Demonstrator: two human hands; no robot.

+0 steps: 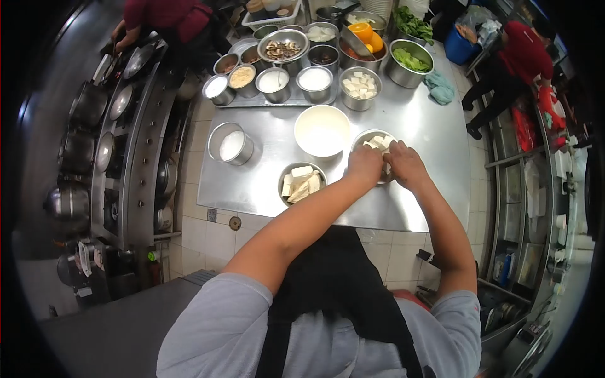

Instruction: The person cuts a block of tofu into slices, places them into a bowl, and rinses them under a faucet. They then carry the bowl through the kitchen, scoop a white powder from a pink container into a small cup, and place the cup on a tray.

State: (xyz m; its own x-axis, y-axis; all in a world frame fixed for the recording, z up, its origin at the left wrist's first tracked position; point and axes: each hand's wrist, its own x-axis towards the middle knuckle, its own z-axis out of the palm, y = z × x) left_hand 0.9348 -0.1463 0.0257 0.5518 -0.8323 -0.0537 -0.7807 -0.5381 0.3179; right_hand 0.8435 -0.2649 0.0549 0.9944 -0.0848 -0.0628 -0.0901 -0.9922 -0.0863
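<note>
Both hands meet over a small metal bowl (373, 133) holding pale white chunks (380, 142) that look like tofu or fresh cheese. My left hand (365, 165) is on the bowl's left side, fingers curled inward. From the right, my right hand (407, 165) closes in with bent fingers, almost touching the left. What the fingertips grip is hidden behind the hands. To the left stands another metal bowl (282, 194) with larger white blocks (301, 183). Just behind the hands is a deep cream-coloured bowl (322, 130), and farther left a metal pot (234, 143) with white contents.
Along the back of the steel table (252, 189) are several metal containers, including white cubes (360, 85), lettuce (411, 60) and sliced mushrooms (282, 50). A green cloth (439, 87) lies at the right edge. A stove (135, 157) runs along the left; two people in red work nearby.
</note>
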